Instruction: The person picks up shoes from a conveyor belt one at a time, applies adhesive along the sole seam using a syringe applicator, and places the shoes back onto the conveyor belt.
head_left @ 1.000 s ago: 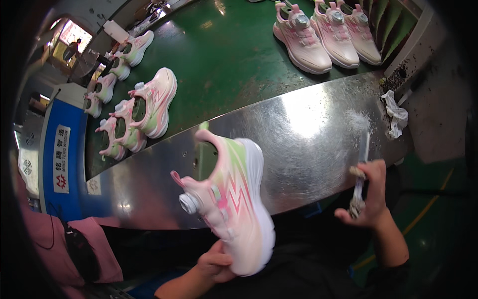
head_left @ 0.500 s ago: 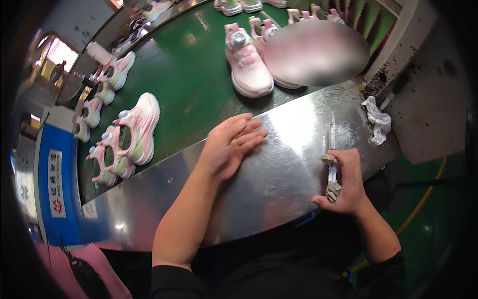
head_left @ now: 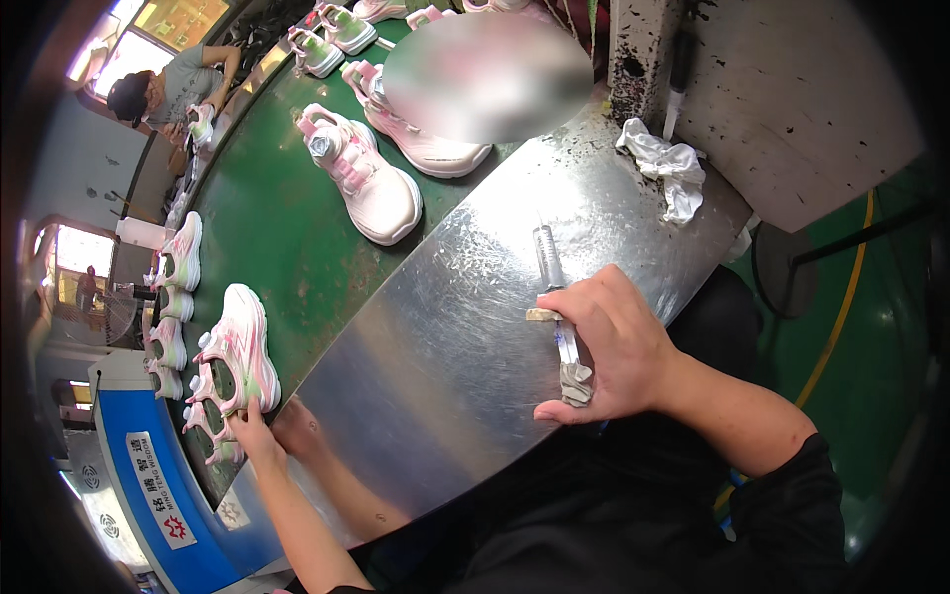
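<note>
The syringe (head_left: 554, 297) lies in the right hand (head_left: 609, 346), its clear barrel pointing away from the person over the shiny metal surface (head_left: 445, 337) and its plunger end tucked down into the palm; the fingers (head_left: 579, 307) are curled together around its middle, clamped on it, with the thumb below near a grey stub at the plunger end. Far to the left, the left hand (head_left: 247, 421) reaches across the edge of the surface to a pink-and-white sneaker (head_left: 237, 351) on the green conveyor belt (head_left: 277, 208), its fingers touching the shoe's heel end (whether they have closed on it, I cannot tell). More sneakers of the same kind stand in a row just beyond that one along the belt's left rim. Further up the belt stands a white-and-pink sneaker (head_left: 361, 178) with a round dial on its tongue, another close behind it. A crumpled white rag (head_left: 668, 168) lies at the far right end of the surface, beside a spattered grey panel (head_left: 782, 89). Another person (head_left: 168, 89) works at the belt's far end, top left.
</note>
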Demonstrator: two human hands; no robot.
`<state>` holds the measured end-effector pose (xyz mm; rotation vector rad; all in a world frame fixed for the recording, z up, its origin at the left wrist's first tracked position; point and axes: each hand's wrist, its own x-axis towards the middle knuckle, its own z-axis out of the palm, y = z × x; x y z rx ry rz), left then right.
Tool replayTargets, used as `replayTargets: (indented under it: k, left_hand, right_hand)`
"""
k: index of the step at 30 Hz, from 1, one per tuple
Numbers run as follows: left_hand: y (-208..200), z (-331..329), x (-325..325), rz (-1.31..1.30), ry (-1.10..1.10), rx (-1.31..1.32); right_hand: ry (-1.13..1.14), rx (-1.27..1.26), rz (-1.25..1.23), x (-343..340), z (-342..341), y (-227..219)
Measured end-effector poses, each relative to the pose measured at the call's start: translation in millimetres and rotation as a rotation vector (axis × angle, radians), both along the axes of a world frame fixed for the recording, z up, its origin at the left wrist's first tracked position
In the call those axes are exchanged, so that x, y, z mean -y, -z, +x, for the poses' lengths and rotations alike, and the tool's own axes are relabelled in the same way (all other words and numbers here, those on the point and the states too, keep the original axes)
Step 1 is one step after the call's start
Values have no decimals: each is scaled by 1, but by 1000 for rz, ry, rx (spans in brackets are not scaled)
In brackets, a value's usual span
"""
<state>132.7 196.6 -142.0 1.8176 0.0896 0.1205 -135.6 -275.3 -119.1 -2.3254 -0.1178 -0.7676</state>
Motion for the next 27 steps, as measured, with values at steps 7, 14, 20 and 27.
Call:
replayTargets:
  k: [7,14,20,27]
  left_hand:
    - [-21,15,36,25,73,115]
    - [-42,-116,29,213,80,138]
    - [-40,-186,68,349,362,310]
    - [-31,-61,54,-151,307,-50]
  right_hand:
    - [39,17,-42,-3,1,4]
    - [40,-22,-50,-5,0,1]
    - [-13,-69,12,-5,-6,-6]
    - [-79,-287,256,7,-40,-27]
